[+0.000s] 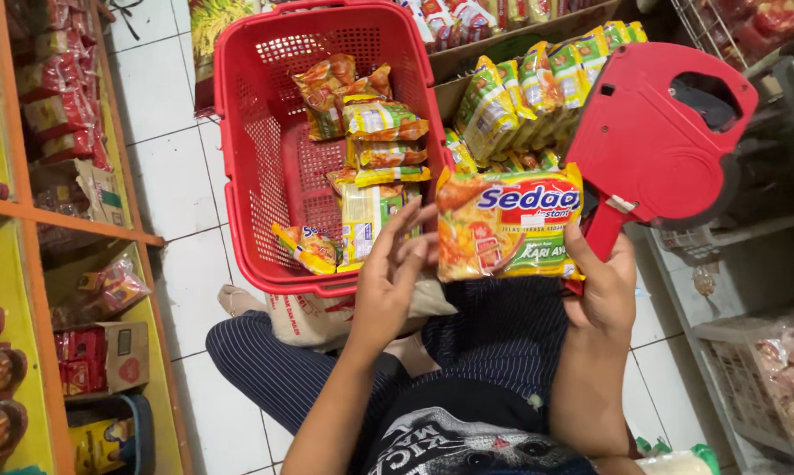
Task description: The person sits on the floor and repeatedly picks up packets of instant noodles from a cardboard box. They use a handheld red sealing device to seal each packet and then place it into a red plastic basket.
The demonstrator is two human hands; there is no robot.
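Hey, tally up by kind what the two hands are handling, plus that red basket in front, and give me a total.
noodle packet, touched by the left hand: 1
price-label gun, red, in the grip of the right hand: 1
basket, red: 1
Total: 3

A red plastic basket (265,167) sits in the upper middle of the frame on the white tiled floor (164,149), with several yellow snack packets (375,154) lying inside. A cardboard box of green-and-yellow packets (520,92) stands at upper right. Yellow shelves (28,264) with red packages fill the left edge.
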